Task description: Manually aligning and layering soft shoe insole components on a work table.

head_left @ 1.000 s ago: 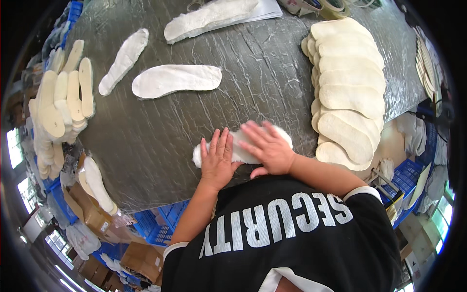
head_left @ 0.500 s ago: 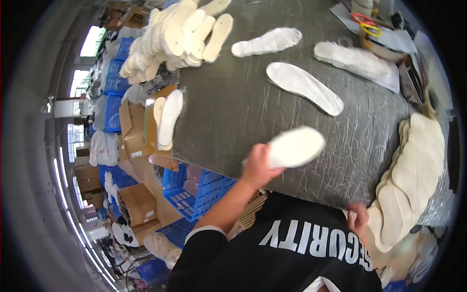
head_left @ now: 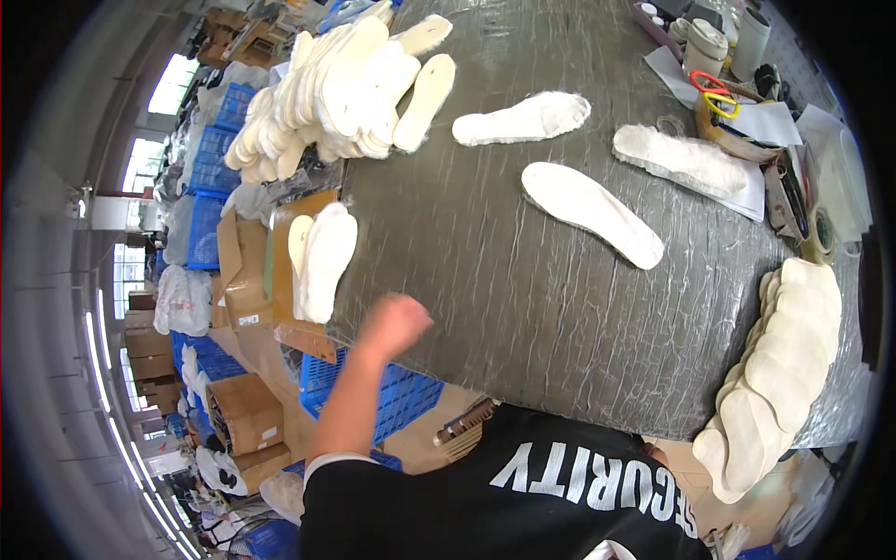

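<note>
My left hand (head_left: 397, 325) is over the near left part of the dark table, its fingers smeared by motion. No insole shows in it. Just left of it, white insoles (head_left: 329, 261) lie with a cream one (head_left: 298, 245) at the table's left edge. Of my right hand (head_left: 657, 454) only a sliver shows below the near table edge; its fingers are hidden. A white insole (head_left: 597, 215) lies alone on the table, with a fluffy-edged one (head_left: 523, 119) beyond it and another fluffy one (head_left: 677, 159) on paper farther right.
A large heap of cream insoles (head_left: 341, 84) fills the far left. Overlapping insoles (head_left: 775, 364) run along the right edge. Scissors (head_left: 714, 93), a tape roll (head_left: 821, 233) and jars (head_left: 705, 47) stand far right. A blue crate (head_left: 401, 406) and cardboard boxes (head_left: 245, 411) are below left.
My left hand has moved left and no longer holds the white insole; the group at the left edge looks fuller. My right hand has dropped mostly out of sight. The view has shifted slightly.
</note>
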Tool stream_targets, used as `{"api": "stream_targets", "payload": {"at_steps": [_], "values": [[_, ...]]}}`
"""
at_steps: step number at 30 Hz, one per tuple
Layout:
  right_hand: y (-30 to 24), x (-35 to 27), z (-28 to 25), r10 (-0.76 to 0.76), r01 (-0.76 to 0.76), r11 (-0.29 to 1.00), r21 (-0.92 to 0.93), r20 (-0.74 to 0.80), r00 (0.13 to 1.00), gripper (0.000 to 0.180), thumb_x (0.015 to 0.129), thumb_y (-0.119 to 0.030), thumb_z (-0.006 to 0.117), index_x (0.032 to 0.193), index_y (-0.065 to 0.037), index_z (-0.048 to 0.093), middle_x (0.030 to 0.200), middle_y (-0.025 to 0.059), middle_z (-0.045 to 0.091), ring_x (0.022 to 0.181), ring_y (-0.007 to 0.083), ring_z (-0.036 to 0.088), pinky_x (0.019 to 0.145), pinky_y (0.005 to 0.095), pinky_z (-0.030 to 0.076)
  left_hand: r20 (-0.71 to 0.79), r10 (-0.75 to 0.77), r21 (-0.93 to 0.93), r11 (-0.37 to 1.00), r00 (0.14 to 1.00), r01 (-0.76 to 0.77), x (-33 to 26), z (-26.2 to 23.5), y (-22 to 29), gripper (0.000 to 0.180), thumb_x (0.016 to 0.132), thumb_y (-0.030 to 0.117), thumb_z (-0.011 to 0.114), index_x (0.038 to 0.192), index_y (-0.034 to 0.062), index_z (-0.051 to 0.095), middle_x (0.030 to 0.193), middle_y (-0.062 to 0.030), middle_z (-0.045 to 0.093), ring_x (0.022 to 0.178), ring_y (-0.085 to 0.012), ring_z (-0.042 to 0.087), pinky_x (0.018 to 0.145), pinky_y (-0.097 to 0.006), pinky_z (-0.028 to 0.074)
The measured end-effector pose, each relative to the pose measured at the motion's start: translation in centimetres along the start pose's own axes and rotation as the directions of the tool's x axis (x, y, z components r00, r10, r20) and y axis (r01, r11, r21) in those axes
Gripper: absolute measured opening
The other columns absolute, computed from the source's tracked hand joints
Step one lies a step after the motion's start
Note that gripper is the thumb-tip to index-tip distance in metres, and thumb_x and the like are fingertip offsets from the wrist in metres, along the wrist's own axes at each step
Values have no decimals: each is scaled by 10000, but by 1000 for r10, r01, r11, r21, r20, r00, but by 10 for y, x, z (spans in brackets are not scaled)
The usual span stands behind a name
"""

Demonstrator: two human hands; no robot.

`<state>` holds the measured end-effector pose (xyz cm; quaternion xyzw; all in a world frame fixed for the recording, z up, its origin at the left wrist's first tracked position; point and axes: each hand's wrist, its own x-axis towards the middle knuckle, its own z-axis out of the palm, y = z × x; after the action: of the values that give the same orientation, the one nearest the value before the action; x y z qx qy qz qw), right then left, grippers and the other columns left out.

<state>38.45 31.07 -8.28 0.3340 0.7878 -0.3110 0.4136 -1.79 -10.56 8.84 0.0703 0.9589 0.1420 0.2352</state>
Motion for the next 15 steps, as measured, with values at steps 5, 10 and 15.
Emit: {"api": "stream_targets", "payload": {"at_steps": [5,10,15], "values": [[-82,-102,-104,-193,78,603,794,51,980,104,881,-89,644,914,10,638,806,46,675,746,141,613,688,330,506,858,268,-119,934,439,-336,-76,144,75,238,892,190,548,1003,24,679,964,-172,690,899,-357,646,827,-417,500],[-34,-122,-122,-95,-272,441,855,346,933,106,849,20,657,955,26,666,900,71,700,778,133,633,715,278,510,341,502,-414,839,795,-353,-111,242,68,273,896,227,549,1055,19,626,1049,-218,650,945,-401,620,827,-459,482],[39,-79,-79,-103,-336,284,898,377,920,121,864,-8,638,972,34,673,913,95,710,789,153,657,725,290,524,531,500,-323,866,684,-382,-113,308,59,300,941,271,541,1012,-18,574,973,-223,625,846,-399,595,758,-427,475]]}}
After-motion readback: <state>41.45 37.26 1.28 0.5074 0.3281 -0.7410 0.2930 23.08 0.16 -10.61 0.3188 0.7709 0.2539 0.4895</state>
